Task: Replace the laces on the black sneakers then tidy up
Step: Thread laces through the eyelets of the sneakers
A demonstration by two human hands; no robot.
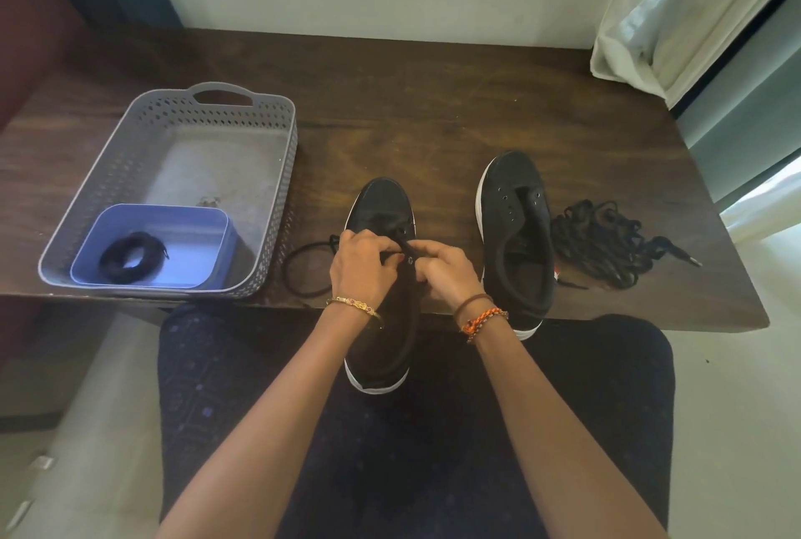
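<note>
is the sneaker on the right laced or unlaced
Unlaced: the right sneaker shows bare eyelets and an open tongue, and a loose pile of laces lies beside it.

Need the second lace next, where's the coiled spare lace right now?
In the head view, the coiled lace lies in the blue tin, in the grey basket's near corner, left of the sneakers.

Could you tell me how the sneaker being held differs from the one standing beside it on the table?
The held sneaker has a lace being threaded by the left hand and right hand; the other sneaker shows bare eyelets and is untouched. The held sneaker's heel overhangs the table edge much further, above the lap; the other sneaker overhangs only slightly. Both are black with white soles, toes pointing away.
</note>
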